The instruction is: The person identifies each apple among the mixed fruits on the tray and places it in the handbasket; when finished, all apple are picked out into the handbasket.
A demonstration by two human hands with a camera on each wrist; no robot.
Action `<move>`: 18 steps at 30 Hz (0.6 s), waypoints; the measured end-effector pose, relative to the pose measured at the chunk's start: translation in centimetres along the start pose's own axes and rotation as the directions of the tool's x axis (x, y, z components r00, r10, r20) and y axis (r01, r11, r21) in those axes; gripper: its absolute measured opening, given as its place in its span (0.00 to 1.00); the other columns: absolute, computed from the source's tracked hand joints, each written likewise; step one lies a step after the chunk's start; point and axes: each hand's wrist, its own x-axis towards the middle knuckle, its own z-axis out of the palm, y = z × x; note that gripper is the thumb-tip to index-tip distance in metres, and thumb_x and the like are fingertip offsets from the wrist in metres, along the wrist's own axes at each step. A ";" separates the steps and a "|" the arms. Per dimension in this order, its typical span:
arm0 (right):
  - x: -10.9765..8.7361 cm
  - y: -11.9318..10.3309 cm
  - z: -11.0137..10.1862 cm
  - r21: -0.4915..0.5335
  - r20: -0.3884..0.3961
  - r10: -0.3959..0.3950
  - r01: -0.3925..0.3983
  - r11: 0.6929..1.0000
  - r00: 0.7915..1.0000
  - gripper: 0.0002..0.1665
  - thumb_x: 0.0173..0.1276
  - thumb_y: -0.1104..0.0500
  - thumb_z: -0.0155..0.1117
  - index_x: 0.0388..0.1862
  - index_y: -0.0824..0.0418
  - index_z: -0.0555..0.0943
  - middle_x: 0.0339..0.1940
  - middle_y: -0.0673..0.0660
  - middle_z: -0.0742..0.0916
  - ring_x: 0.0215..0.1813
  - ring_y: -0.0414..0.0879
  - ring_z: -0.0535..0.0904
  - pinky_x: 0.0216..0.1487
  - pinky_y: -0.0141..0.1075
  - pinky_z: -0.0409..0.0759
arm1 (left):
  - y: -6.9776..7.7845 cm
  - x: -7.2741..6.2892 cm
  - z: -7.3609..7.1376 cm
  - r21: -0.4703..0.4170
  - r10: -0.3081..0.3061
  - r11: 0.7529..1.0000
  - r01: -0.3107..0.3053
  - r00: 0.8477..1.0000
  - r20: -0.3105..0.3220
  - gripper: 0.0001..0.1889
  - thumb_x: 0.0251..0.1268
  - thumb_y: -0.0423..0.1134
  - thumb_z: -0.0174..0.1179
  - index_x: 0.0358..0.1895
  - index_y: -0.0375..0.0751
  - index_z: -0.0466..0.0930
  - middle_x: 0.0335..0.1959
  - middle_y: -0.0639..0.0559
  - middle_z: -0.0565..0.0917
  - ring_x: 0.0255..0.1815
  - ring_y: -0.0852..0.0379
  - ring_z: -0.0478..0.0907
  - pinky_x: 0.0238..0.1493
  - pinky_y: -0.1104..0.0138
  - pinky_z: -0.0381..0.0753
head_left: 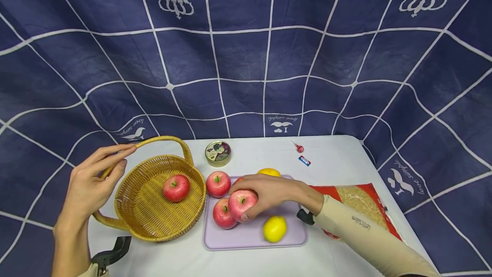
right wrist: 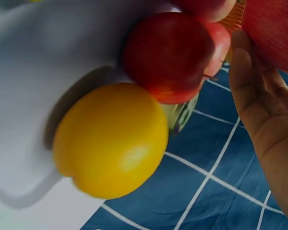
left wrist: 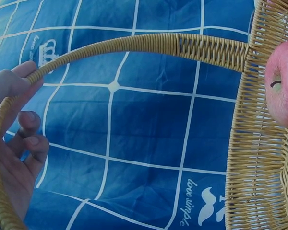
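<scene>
My left hand point(head_left: 90, 178) holds the arched handle point(left wrist: 134, 43) of a woven basket point(head_left: 142, 200), thumb and index finger around it in the left wrist view. One red apple point(head_left: 177, 188) lies inside the basket. Over the lilac tray point(head_left: 250, 243), my right hand point(head_left: 274, 189) grips a pinkish-red apple point(head_left: 242, 204) from its far right side. Two more apples, one at the back left point(head_left: 218, 184) and one in front point(head_left: 223, 215), sit on the tray's left part. A yellow lemon point(head_left: 275, 229) lies near its front; another yellow fruit point(right wrist: 110, 141) is partly hidden behind the hand in the head view.
A round tin point(head_left: 218, 154) stands behind the tray. Farther right lie a lollipop point(head_left: 299, 148) and a small blue-and-red wrapped sweet point(head_left: 304, 160). A red-edged bag point(head_left: 361, 204) lies right of the tray, partly under the right forearm. A blue checked curtain point(head_left: 246, 54) hangs behind the table.
</scene>
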 end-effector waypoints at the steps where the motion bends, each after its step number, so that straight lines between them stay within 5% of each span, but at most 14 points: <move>1: 0.2 -0.2 0.0 0.006 0.001 0.003 -0.003 1.000 1.000 0.33 0.56 0.31 0.72 0.61 0.27 0.75 0.53 0.30 0.79 0.54 0.32 0.74 0.59 0.33 0.75 | 0.0 0.0 0.0 0.000 0.001 1.000 -0.001 1.000 0.001 0.19 0.53 0.15 0.58 0.47 0.29 0.88 0.47 0.36 0.86 0.52 0.71 0.77 0.51 0.84 0.72; 18: 5.4 -2.4 0.0 -0.003 0.007 -0.091 0.092 0.996 0.996 0.35 0.54 0.27 0.71 0.61 0.30 0.75 0.51 0.30 0.78 0.53 0.31 0.73 0.56 0.27 0.75 | 0.1 0.0 0.1 -0.006 -0.001 1.000 0.001 1.000 -0.006 0.18 0.53 0.14 0.58 0.47 0.29 0.88 0.47 0.37 0.86 0.52 0.70 0.78 0.52 0.83 0.72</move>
